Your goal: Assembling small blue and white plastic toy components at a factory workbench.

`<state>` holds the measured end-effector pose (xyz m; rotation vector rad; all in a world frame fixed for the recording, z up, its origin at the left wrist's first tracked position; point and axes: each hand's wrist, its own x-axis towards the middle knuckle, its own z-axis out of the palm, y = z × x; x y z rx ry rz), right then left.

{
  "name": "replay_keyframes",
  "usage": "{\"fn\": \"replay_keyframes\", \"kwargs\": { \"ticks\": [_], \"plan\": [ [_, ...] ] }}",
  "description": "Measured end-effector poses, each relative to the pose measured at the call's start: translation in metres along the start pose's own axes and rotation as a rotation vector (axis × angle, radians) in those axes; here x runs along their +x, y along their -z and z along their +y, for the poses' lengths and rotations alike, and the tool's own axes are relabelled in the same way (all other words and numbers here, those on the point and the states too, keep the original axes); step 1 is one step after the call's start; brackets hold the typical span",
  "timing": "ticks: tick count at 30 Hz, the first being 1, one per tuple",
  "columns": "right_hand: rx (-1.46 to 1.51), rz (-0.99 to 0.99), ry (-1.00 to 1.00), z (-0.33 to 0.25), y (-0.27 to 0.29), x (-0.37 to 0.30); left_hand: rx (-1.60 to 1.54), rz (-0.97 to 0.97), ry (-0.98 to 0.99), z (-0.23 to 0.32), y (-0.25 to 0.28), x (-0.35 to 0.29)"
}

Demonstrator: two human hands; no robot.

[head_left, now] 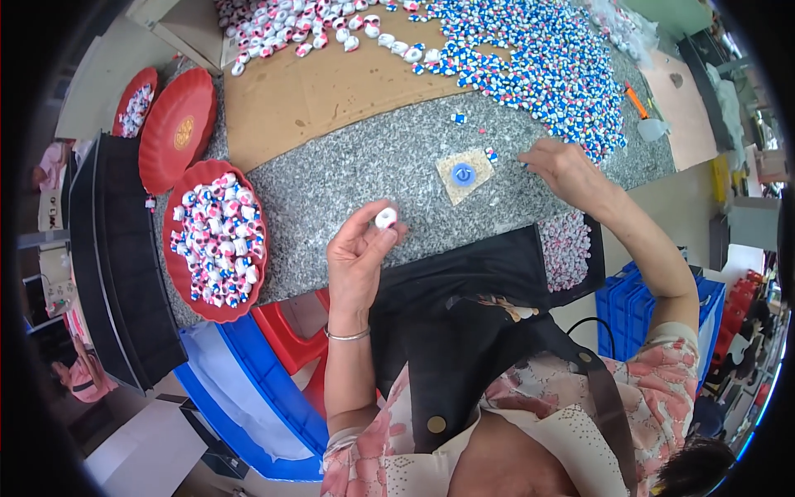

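My left hand [356,257] pinches a small white rounded plastic piece [386,218] with a pink part, held above the grey speckled table [323,186]. Right of it, a blue round fixture [463,174] sits on a beige square pad [454,195]. My right hand [567,172] is just past the pad's right side, its thumb and fingertips pinched together. A speck of blue shows at those fingertips, too small to name. Between this hand and the pad lies a small blue-and-white piece [492,155].
Many blue-and-white pieces [538,62] are heaped at the far right, white-and-pink pieces [290,29] at the far left on cardboard [331,87]. A red scalloped dish [172,277] of assembled-looking pieces stands left, beside another red dish [170,124]. An orange-handled tool [636,101] lies far right.
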<state>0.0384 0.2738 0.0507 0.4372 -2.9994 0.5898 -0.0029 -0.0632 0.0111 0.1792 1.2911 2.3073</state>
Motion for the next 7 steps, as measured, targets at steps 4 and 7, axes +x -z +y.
{"fn": "replay_keyframes", "kwargs": {
  "ticks": [4,7],
  "plan": [
    [0.069,0.063,0.076,-0.027,0.0,0.013,0.144,0.015,-0.011,0.0,-0.005,0.003],
    [0.12,0.05,0.22,-0.049,-0.002,0.034,0.275,-0.048,-0.063,-0.001,-0.01,0.009]
  ]
}}
